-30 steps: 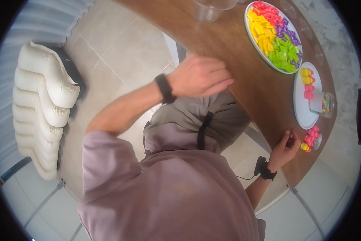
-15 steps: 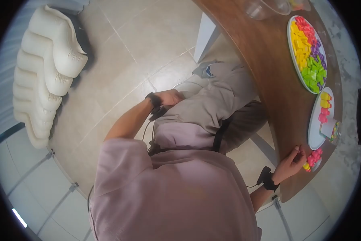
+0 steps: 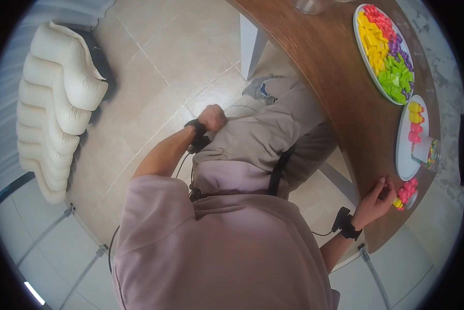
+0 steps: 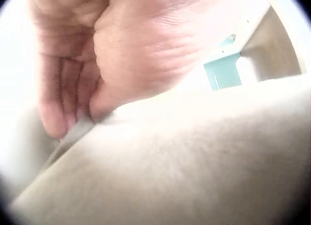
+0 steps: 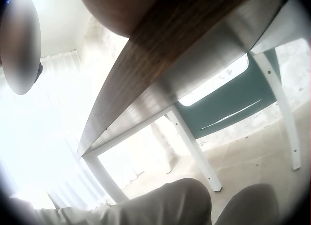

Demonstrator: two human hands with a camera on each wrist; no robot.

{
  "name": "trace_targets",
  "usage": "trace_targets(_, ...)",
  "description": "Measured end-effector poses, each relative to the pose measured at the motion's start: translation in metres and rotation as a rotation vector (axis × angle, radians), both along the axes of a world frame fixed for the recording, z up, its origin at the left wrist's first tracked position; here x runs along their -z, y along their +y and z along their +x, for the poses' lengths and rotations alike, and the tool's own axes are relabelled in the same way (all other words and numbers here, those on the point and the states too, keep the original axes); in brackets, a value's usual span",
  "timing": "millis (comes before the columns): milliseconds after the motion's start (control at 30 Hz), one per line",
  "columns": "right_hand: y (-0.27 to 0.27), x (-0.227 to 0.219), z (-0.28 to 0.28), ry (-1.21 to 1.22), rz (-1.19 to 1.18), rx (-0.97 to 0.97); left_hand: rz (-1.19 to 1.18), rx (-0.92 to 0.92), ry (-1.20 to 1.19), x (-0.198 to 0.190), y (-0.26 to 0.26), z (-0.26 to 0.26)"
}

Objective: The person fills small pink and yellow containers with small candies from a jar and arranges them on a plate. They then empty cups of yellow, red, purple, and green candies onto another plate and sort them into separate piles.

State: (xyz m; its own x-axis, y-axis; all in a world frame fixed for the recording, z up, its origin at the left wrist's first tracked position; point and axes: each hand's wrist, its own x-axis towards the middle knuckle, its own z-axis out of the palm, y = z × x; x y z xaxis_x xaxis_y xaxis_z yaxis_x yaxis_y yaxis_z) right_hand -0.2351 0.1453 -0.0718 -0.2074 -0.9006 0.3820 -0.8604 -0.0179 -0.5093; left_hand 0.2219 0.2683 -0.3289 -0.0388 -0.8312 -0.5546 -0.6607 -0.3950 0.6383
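My left hand (image 3: 211,118) is down by the trouser leg (image 3: 257,129), off the table. In the left wrist view its fingers and thumb pinch a fold of the pale trouser cloth (image 4: 160,157). My right hand (image 3: 376,200) rests at the wooden table's near edge, fingers loosely curled, nothing visible in them. Just beyond its fingertips lies a small heap of pink bear-shaped pieces (image 3: 408,190) with a yellow piece (image 3: 398,203) beside them. Only a blurred part of that hand (image 5: 121,8) shows in the right wrist view.
On the table (image 3: 340,98) stand a white plate (image 3: 402,160) with yellow and pink figures, a clear cup (image 3: 434,155) with colourful bits, and a large plate (image 3: 360,44) of sorted coloured pieces. A teal chair (image 5: 228,108) stands beyond the table. A cream padded seat (image 3: 56,88) is at left.
My left hand has moved from the table's edge down and left to the trouser leg, where it pinches the cloth. My right hand stays beside the pink pieces. The head view has shifted.
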Motion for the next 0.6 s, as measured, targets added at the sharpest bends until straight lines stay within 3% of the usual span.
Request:
trace_targets(67,-0.001,0.000,-0.001,-0.013,0.005,0.005,-0.033,-0.132,-0.080,-0.012,0.004,0.003)
trace_targets(200,-0.002,0.003,-0.002,-0.023,-0.006,0.012,-0.119,-0.160,-0.053,-0.004,0.004,-0.009)
trace_targets(300,-0.002,0.001,-0.001,-0.016,0.004,0.028,0.040,-0.103,-0.064,-0.015,-0.005,-0.012)
trace_targets(367,-0.005,0.007,-0.006,-0.016,-0.016,0.018,-0.081,-0.024,0.193,-0.007,-0.005,-0.005)
trace_targets(400,-0.004,0.008,-0.008,-0.010,-0.028,0.006,-0.087,-0.011,0.195,-0.011,-0.008,-0.003)
trace_targets(467,-0.003,0.006,-0.008,0.018,-0.025,0.030,0.114,0.044,0.310,-0.019,-0.017,-0.002)
trace_targets(600,-0.003,0.006,-0.005,0.003,-0.021,0.075,0.164,0.127,0.296,-0.041,-0.041,0.002)
